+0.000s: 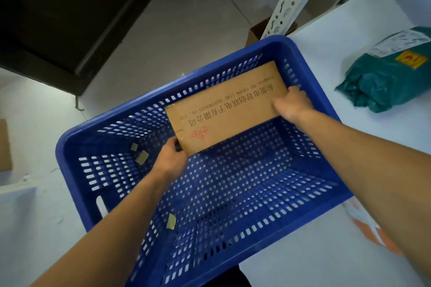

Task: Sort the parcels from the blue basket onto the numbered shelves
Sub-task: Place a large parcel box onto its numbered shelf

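Starting at the far left, a brown box point(4, 144) is cut off by the frame edge, and small tan scraps point(142, 157) stick to the wall of the blue basket point(77, 137), too blurred to read. Left hand point(171, 161) has its grip closed on the lower-left corner of the flat cardboard parcel point(227, 107), which sits tilted inside the basket against its far wall, while the right hand point(292, 103) clamps the opposite end, fingertips hidden behind the card. Further right, a green bagged parcel point(384, 79) lies on the white shelf point(326, 42), partly cropped, and an orange-and-white packet point(370, 228) peeks out mostly hidden beneath the right forearm.
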A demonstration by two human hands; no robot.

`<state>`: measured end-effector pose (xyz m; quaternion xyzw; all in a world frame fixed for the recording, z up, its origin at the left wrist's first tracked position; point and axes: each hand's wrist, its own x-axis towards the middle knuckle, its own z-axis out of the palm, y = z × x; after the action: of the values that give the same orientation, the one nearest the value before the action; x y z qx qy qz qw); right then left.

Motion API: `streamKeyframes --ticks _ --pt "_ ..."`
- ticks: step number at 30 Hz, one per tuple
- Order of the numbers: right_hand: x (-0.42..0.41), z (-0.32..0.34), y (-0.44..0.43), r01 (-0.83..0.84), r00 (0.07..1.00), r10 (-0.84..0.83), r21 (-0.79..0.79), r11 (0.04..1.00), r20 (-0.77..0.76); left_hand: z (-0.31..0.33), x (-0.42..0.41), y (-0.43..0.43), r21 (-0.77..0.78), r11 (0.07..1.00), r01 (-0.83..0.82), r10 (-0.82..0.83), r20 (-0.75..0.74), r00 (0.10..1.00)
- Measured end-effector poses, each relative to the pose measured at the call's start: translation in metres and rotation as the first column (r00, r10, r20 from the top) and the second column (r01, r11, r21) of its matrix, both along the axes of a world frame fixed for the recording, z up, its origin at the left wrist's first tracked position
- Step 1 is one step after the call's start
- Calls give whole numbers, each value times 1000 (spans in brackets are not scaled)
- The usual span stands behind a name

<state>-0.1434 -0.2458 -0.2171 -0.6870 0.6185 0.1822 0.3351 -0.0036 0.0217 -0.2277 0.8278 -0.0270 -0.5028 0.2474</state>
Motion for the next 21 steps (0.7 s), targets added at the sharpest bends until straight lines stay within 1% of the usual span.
streamKeyframes --ticks 4,7,10,13,16,19,21 --pt "-17 -3 19 66 998 -65 118 991 -12 6 8 15 17 991 -132 132 -18 991" --pt "-35 -9 47 148 982 -171 228 962 82 5 14 30 40 989 -144 146 -41 988" --pt "-46 -20 72 236 939 -300 325 916 165 7 15 38 53 991 -126 130 -68 989" --pt "-48 -17 92 264 918 -338 317 911 208 10 16 45 56 993 -106 110 -78 991" --pt "-54 -10 106 248 918 -324 309 918 228 15 25 56 41 992 -123 126 -76 989" --pt "-59 9 119 238 918 -315 298 924 242 28 33 67 30 997 -75 77 -62 995" --pt "-61 25 127 263 908 -337 287 921 249 42 35 71 15 999 -32 33 -60 998"
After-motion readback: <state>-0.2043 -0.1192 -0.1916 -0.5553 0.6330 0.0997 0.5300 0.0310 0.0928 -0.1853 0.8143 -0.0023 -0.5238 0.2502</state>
